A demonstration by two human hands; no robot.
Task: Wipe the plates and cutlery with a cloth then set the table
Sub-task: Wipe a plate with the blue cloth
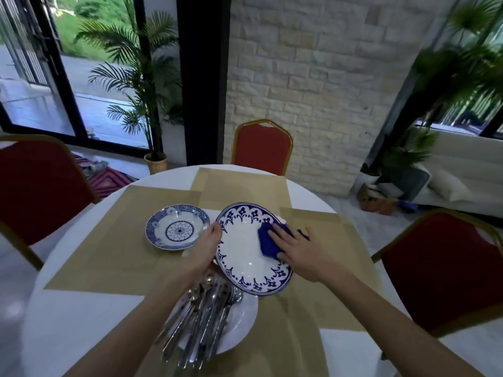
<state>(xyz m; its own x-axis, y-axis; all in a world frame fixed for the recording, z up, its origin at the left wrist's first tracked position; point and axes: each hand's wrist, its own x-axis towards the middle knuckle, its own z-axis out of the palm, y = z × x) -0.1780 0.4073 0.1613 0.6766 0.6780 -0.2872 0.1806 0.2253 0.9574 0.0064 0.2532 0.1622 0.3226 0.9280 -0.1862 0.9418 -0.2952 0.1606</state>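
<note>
Right hand point(296, 251) spread flat on cloth point(268, 242) atop plate point(245, 257); left hand point(205, 248) tight round rim

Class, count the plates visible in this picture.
3: a small blue-patterned plate resting left of centre; a large white plate with a blue border, tilted, gripped by the left hand; a plain white plate nearest, under the cutlery. Others may hide behind.

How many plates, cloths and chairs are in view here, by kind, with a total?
Plates: 3 (small blue-patterned plate, large blue-rimmed plate, plain white plate)
Cloths: 1 (blue cloth)
Chairs: 3 (red chairs)
Total: 7
</note>
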